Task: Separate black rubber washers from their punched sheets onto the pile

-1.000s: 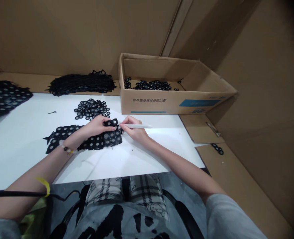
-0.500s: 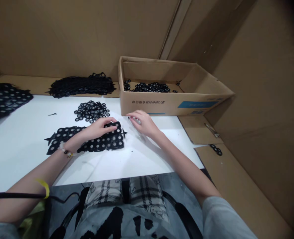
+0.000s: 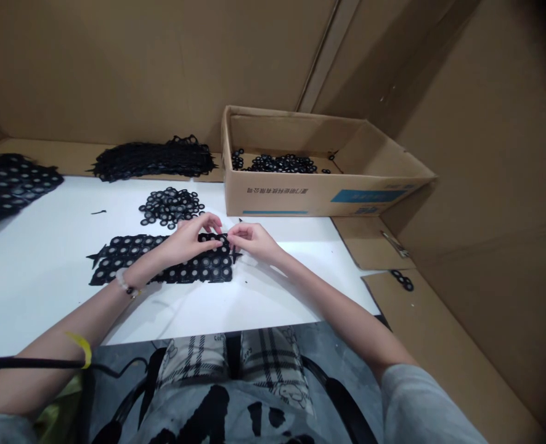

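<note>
A black rubber-like sheet of joined rings point(image 3: 196, 269) with pale centres lies on the white table, pointed tabs at its short ends. My left hand point(image 3: 192, 237) lies over its far right part, thumb on the top face and fingers curled at the far edge. At the sheet's far right corner, my right hand point(image 3: 252, 239) has thumb and forefinger pinched together at the edge. The bit between those fingertips is mostly hidden. Just behind my left hand sits a heap of loose black rings point(image 3: 169, 206).
An open cardboard box point(image 3: 277, 194) with loose rings inside stands at the back right. Stacked black sheets point(image 3: 155, 159) lie at the back, more ring sheets point(image 3: 12, 188) at far left. A joined ring piece point(image 3: 401, 280) lies on cardboard at right. A thin black scrap point(image 3: 98, 212) lies left.
My right hand has moved left and slightly toward me, from beside the box to the sheet's corner. A small dark scrap now lies near the box. The sheet's right end lies flatter.
</note>
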`<state>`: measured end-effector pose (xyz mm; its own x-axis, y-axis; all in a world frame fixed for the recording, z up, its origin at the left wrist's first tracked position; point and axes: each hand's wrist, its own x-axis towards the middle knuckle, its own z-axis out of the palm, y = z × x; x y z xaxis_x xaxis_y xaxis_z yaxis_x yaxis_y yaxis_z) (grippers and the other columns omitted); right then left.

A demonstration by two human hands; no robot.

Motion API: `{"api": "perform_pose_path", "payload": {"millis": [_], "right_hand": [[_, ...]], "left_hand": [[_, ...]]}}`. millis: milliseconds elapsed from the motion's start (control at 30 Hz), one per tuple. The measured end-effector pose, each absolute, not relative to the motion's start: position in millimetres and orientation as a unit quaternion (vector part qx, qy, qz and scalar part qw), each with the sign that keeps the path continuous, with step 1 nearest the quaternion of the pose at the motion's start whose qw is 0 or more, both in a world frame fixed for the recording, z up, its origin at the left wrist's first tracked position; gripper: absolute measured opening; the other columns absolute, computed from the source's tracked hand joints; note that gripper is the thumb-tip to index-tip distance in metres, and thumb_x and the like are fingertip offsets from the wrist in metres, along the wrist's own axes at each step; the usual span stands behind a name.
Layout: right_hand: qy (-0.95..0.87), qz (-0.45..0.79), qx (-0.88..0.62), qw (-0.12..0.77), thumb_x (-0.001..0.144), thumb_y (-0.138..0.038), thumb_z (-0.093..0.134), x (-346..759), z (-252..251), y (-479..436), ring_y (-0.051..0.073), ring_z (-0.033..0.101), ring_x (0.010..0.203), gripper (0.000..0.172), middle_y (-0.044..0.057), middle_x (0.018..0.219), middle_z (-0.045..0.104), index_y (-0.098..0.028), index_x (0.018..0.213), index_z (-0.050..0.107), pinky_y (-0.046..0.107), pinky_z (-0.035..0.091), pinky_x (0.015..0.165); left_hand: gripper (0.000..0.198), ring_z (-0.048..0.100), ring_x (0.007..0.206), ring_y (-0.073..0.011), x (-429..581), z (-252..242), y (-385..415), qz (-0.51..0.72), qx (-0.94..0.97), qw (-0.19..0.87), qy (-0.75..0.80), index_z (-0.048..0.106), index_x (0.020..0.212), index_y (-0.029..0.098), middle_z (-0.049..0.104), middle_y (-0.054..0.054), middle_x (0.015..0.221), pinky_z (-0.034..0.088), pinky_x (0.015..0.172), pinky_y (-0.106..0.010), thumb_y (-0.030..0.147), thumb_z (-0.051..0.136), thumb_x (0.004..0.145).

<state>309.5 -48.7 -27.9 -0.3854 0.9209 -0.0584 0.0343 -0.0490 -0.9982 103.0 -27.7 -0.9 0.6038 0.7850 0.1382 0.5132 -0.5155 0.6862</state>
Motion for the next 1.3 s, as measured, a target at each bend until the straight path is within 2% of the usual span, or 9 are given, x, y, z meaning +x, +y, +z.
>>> {"api": "perform_pose_path", "payload": {"millis": [100, 200, 267, 433, 600, 800, 1000, 1167, 1300], "right_hand": [[-0.572, 0.596, -0.423, 0.372, 0.074, -0.034, 0.066, 306, -29, -48, 0.010, 0.053, 0.056, 0.020, -0.001, 0.062, 0.060, -0.016, 0.076, 0.058, 0.023, 0.041, 0.056], [-0.564, 0.617, -0.405, 0.369, 0.077, -0.031, 0.062, 302, -32, -49, 0.010, 0.054, 0.058, 0.017, -0.002, 0.063, 0.058, -0.017, 0.077, 0.054, 0.023, 0.041, 0.057], [-0.565, 0.627, -0.388, 0.371, 0.078, -0.030, 0.060, 300, -33, -50, 0.010, 0.054, 0.058, 0.015, -0.002, 0.063, 0.057, -0.017, 0.077, 0.052, 0.023, 0.042, 0.058], [-0.579, 0.616, -0.376, 0.379, 0.077, -0.026, 0.056, 296, -35, -55, 0.011, 0.057, 0.060, 0.011, -0.003, 0.064, 0.058, -0.019, 0.077, 0.048, 0.023, 0.044, 0.062], [-0.607, 0.547, -0.439, 0.373, 0.071, -0.020, 0.054, 295, -36, -58, 0.011, 0.057, 0.058, 0.007, -0.004, 0.061, 0.058, -0.019, 0.074, 0.048, 0.024, 0.045, 0.060], [-0.636, 0.469, -0.502, 0.351, 0.072, -0.021, 0.053, 302, -36, -53, 0.011, 0.056, 0.055, 0.003, -0.003, 0.060, 0.060, -0.019, 0.072, 0.051, 0.022, 0.043, 0.056], [-0.657, 0.466, -0.471, 0.359, 0.078, -0.039, 0.061, 299, -30, -59, 0.012, 0.059, 0.063, 0.021, 0.000, 0.071, 0.063, -0.018, 0.083, 0.057, 0.023, 0.046, 0.060], [-0.698, 0.408, -0.466, 0.359, 0.085, -0.031, 0.054, 298, -27, -63, 0.011, 0.057, 0.062, 0.014, 0.000, 0.072, 0.063, -0.018, 0.080, 0.058, 0.023, 0.045, 0.061], [-0.705, 0.392, -0.471, 0.357, 0.082, -0.027, 0.056, 299, -30, -60, 0.012, 0.058, 0.064, 0.011, 0.001, 0.072, 0.064, -0.017, 0.077, 0.059, 0.023, 0.044, 0.062]], "left_hand": [[0.026, 0.052, 0.092, -0.0233, 105, 7, -35, 0.255, 0.863, 0.147, 0.412, 0.056, 0.083, 0.019, 0.064, -0.004, 0.089, 0.030, 0.085, -0.040, 0.045, 0.060, 0.083], [0.036, 0.050, 0.083, -0.0219, 106, 11, -40, 0.214, 0.891, 0.092, 0.389, 0.055, 0.066, 0.018, 0.061, -0.002, 0.070, 0.025, 0.082, -0.041, 0.047, 0.054, 0.087], [0.038, 0.050, 0.080, -0.0214, 107, 10, -41, 0.188, 0.897, 0.099, 0.388, 0.057, 0.065, 0.018, 0.060, -0.002, 0.065, 0.024, 0.078, -0.040, 0.048, 0.052, 0.087], [0.032, 0.051, 0.084, -0.0223, 110, 4, -40, 0.152, 0.895, 0.152, 0.391, 0.061, 0.073, 0.018, 0.065, -0.004, 0.074, 0.023, 0.075, -0.039, 0.038, 0.043, 0.092], [0.024, 0.051, 0.083, -0.0220, 112, 3, -40, 0.142, 0.884, 0.155, 0.418, 0.053, 0.062, 0.017, 0.058, -0.002, 0.066, 0.023, 0.075, -0.040, 0.026, 0.045, 0.083], [0.019, 0.052, 0.081, -0.0203, 114, 4, -39, 0.165, 0.868, 0.168, 0.436, 0.051, 0.061, 0.017, 0.056, 0.000, 0.064, 0.024, 0.077, -0.040, 0.026, 0.046, 0.077], [0.022, 0.052, 0.078, -0.0193, 114, 1, -43, 0.180, 0.888, 0.123, 0.404, 0.048, 0.057, 0.017, 0.057, 0.000, 0.060, 0.024, 0.076, -0.039, 0.027, 0.052, 0.076], [0.021, 0.052, 0.080, -0.0200, 114, -1, -44, 0.173, 0.896, 0.128, 0.388, 0.051, 0.060, 0.018, 0.061, -0.001, 0.063, 0.026, 0.078, -0.039, 0.027, 0.052, 0.078], [0.020, 0.052, 0.080, -0.0204, 116, -2, -47, 0.182, 0.901, 0.112, 0.377, 0.051, 0.060, 0.018, 0.061, -0.001, 0.063, 0.026, 0.077, -0.040, 0.025, 0.051, 0.079]]}}
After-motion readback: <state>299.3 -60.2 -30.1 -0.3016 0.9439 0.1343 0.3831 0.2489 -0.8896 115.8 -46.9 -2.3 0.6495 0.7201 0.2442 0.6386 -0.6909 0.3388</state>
